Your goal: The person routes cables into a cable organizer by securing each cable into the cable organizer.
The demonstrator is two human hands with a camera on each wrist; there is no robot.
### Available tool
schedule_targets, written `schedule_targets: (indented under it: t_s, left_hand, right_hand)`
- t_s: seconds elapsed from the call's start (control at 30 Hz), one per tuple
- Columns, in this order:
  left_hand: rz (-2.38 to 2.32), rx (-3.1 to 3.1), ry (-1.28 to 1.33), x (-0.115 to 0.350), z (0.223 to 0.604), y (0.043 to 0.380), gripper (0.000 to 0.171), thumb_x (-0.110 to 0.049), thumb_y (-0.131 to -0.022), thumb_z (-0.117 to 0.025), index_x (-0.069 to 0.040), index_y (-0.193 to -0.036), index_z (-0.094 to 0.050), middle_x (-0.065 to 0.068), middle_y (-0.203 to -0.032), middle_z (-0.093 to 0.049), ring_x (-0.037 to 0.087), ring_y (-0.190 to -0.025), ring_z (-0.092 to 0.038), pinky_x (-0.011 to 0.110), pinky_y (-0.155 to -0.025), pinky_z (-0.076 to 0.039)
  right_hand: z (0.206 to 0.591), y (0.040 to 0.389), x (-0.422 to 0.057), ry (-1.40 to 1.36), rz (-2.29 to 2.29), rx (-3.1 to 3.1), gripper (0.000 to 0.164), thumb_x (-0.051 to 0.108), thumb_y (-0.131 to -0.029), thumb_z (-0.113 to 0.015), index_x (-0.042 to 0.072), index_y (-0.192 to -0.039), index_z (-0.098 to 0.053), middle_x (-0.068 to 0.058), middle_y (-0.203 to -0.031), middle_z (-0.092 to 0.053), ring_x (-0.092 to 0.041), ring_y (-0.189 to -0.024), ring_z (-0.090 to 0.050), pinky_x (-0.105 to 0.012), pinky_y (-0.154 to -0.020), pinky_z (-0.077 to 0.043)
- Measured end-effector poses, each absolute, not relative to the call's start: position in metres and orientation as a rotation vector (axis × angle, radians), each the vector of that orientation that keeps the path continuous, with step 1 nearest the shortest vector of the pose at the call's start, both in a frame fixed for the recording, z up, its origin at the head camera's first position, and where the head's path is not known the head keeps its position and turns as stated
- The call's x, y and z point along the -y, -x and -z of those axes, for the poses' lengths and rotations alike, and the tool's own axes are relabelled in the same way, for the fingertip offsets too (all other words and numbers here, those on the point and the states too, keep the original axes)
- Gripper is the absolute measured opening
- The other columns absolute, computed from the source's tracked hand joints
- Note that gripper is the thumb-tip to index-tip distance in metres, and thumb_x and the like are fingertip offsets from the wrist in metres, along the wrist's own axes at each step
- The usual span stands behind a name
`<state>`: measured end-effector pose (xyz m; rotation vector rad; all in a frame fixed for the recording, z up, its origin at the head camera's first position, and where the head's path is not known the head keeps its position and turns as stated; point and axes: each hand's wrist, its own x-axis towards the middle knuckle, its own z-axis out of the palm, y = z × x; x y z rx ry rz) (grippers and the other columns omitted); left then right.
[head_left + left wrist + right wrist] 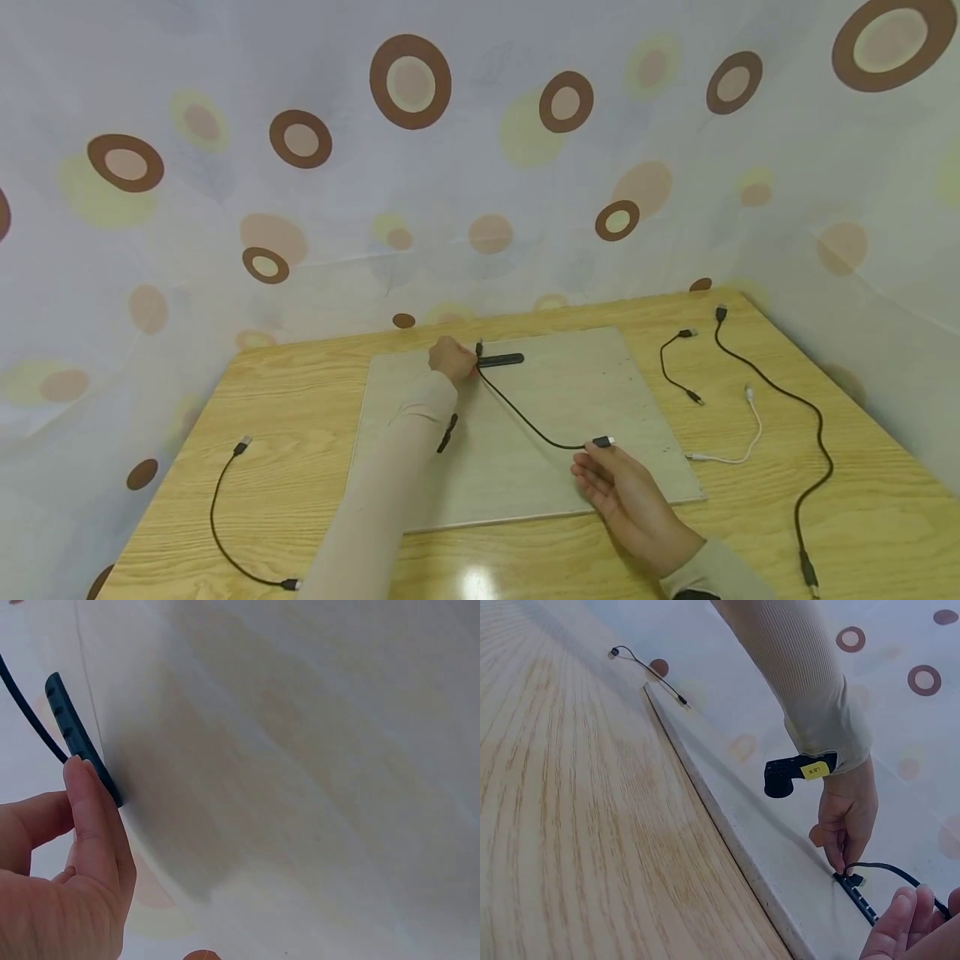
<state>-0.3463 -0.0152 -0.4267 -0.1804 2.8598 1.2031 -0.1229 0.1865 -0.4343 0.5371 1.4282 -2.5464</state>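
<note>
A black USB cable (522,419) runs between both hands. At the board's far side, my left hand (452,360) pinches it close to one plug, right at the left end of a black notched cable holder strip (501,360). In the left wrist view, the left fingertips (79,769) overlap the strip's (64,712) lower end, and the cable (30,712) passes behind them. My right hand (633,504) holds the cable's other plug (602,441) between thumb and fingers, over the board's right front part. The remaining right fingers are loosely bent.
A pale flat board (517,492) lies on the wooden table (292,400). One black cable (217,517) lies at left. At right lie a short black cable (667,375), a white cable (756,433) and a long black cable (817,417). A patterned curtain (480,167) stands behind.
</note>
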Motion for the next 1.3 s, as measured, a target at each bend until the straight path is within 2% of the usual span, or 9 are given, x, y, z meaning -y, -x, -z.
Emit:
schedule_targets:
  t_s: [0.2,0.37,0.47,0.6,0.77,0.97,1.2,1.3]
  left_hand:
    - [-1.238,-2.826,0.225,0.016,0.4248,0.3481,0.022,-0.004,-0.083,-0.062,-0.003,-0.061,-0.067,0.006,-0.058,-0.063,0.021,-0.058,-0.056,0.032,-0.057,-0.046]
    - [-1.266,-2.81,0.246,0.0166,0.4251,0.3486,0.02,-0.003,-0.082,-0.062,-0.003,-0.062,-0.067,0.004,-0.053,-0.06,0.02,-0.053,-0.054,0.029,-0.053,-0.042]
    - [-1.266,-2.804,0.259,0.0175,0.4268,0.3493,0.018,-0.004,-0.082,-0.063,-0.003,-0.064,-0.068,0.005,-0.055,-0.062,0.021,-0.056,-0.057,0.031,-0.056,-0.045]
    - [-1.236,-2.811,0.231,0.0192,0.4305,0.3519,0.014,-0.006,-0.082,-0.066,-0.001,-0.07,-0.072,0.008,-0.06,-0.067,0.024,-0.062,-0.063,0.036,-0.067,-0.054]
    - [-1.201,-2.82,0.169,0.0216,0.4346,0.3546,0.014,-0.011,-0.085,-0.071,0.001,-0.079,-0.074,0.009,-0.065,-0.069,0.022,-0.065,-0.067,0.038,-0.079,-0.055]
    - [-1.235,-2.796,0.19,0.0214,0.4304,0.3534,0.017,-0.013,-0.085,-0.072,0.0,-0.075,-0.074,0.009,-0.064,-0.069,0.021,-0.063,-0.065,0.038,-0.075,-0.055]
    - [-1.162,-2.838,0.235,0.0186,0.4284,0.3529,0.019,-0.015,-0.083,-0.074,0.003,-0.09,-0.072,0.012,-0.074,-0.071,0.028,-0.08,-0.068,0.04,-0.081,-0.055]
    - [-1.154,-2.846,0.247,0.0176,0.4303,0.3547,0.02,-0.014,-0.083,-0.073,0.003,-0.092,-0.071,0.012,-0.075,-0.07,0.029,-0.083,-0.067,0.041,-0.081,-0.054]
  right_hand:
    - [0.4341,0.1236,-0.1867,-0.53,2.547,-1.431,0.008,0.018,-0.101,-0.048,0.011,-0.104,-0.051,0.002,-0.094,-0.06,-0.01,-0.089,-0.06,-0.022,-0.084,-0.05]
    - [0.4339,0.1244,-0.186,-0.533,2.543,-1.425,0.008,0.018,-0.101,-0.049,0.011,-0.104,-0.051,0.002,-0.094,-0.061,-0.01,-0.089,-0.061,-0.022,-0.084,-0.05]
    - [0.4342,0.1241,-0.1852,-0.539,2.543,-1.417,0.008,0.018,-0.101,-0.049,0.011,-0.104,-0.052,0.002,-0.094,-0.061,-0.01,-0.089,-0.061,-0.021,-0.084,-0.05]
    - [0.4347,0.1224,-0.1845,-0.555,2.527,-1.428,0.011,0.017,-0.101,-0.048,0.009,-0.107,-0.052,0.001,-0.095,-0.06,-0.01,-0.089,-0.06,-0.022,-0.085,-0.05]
    - [0.4337,0.1211,-0.1832,-0.567,2.513,-1.438,0.015,0.016,-0.101,-0.046,0.006,-0.111,-0.051,0.0,-0.097,-0.059,-0.01,-0.09,-0.06,-0.022,-0.086,-0.05]
    - [0.4319,0.1223,-0.1822,-0.559,2.533,-1.427,0.012,0.015,-0.1,-0.048,0.007,-0.107,-0.052,0.0,-0.096,-0.06,-0.01,-0.09,-0.06,-0.023,-0.088,-0.049]
    - [0.4323,0.1218,-0.1844,-0.539,2.52,-1.455,0.01,0.016,-0.101,-0.048,0.008,-0.106,-0.053,0.001,-0.095,-0.06,-0.01,-0.089,-0.06,-0.022,-0.086,-0.05]
    - [0.4318,0.1224,-0.1841,-0.539,2.518,-1.466,0.01,0.015,-0.101,-0.047,0.007,-0.106,-0.053,0.001,-0.096,-0.06,-0.01,-0.089,-0.06,-0.022,-0.086,-0.05]
